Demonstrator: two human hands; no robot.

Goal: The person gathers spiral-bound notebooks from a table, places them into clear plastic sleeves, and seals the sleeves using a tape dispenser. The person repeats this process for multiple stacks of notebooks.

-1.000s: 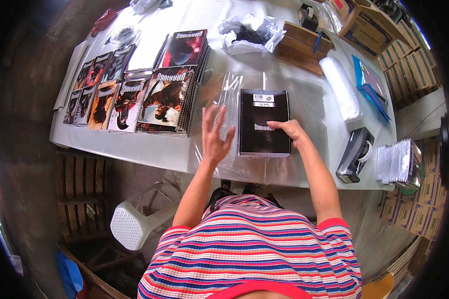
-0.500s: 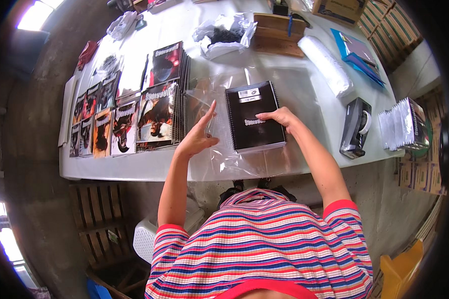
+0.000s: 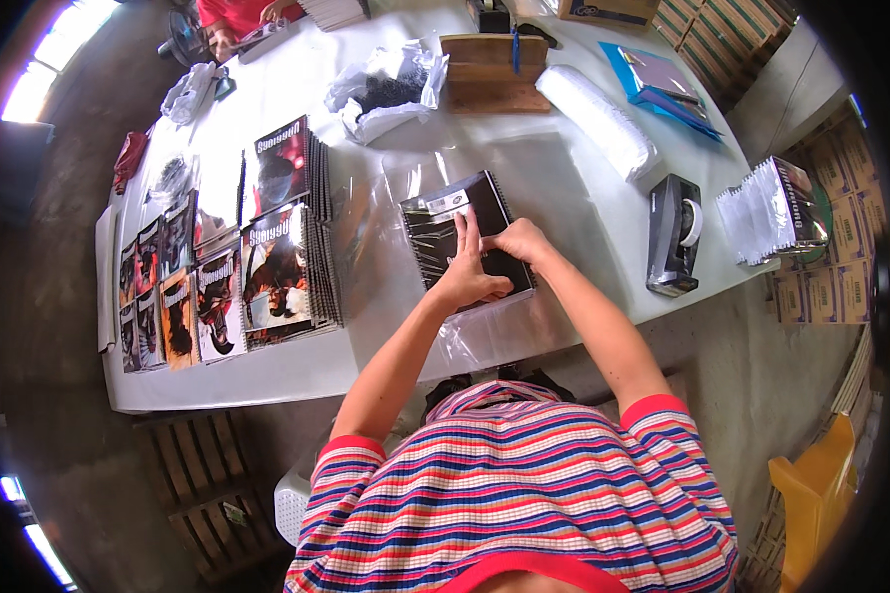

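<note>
A black spiral-bound notebook lies slightly turned on a clear plastic sheet near the table's front edge. Creased clear film covers the notebook's left part. My left hand rests on that film and the cover, two fingers stretched toward the pale label and the thumb spread aside. At the right edge of the notebook, my right hand holds it with the thumb over the cover; its other fingers are mostly hidden.
Stacks of spiral notebooks with picture covers stand left. A tape dispenser, a white plastic roll and wrapped notebooks are right. Behind lie crumpled white plastic and a wooden holder. Another person's hand shows far left.
My left hand has moved right, from beside the notebook onto its cover, bringing film over its left part. The notebook has turned slightly. The view has shifted, and another person shows at the far end.
</note>
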